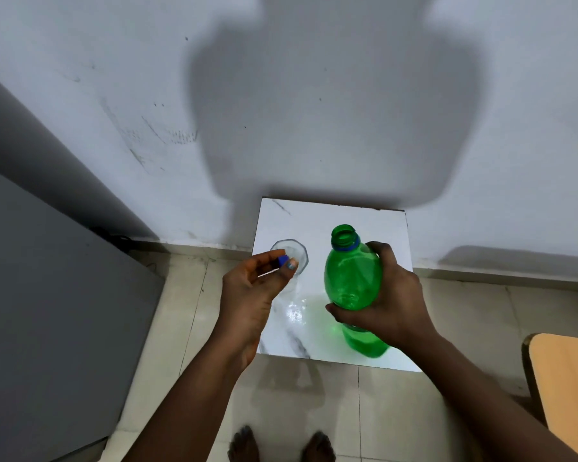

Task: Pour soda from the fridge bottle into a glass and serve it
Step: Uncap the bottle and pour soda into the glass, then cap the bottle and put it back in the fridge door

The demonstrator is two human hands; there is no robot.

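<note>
- Green bottle (352, 278) gripped round mid-body by right hand (391, 301), fingers wrapped on it; mouth open, cap off, only the blue ring left on the neck.
- Long axis near upright, neck tipped slightly away and to the left, i.e. toward the glass.
- Glass (291, 258) upright on white marble-look tabletop (331, 221), just left of bottle, apart from it, appears empty.
- Left hand (254, 285) pinching blue cap (283, 260) btwn thumb and fingertips, hovering in front of the glass, partly hiding it.
- Judgement: pour = tilt neck further left; right hand has the bottle, left hand is nearer the glass and prob. needs to clear the rim first.
- Risk: clear glass, easily knocked by that hand.
</note>
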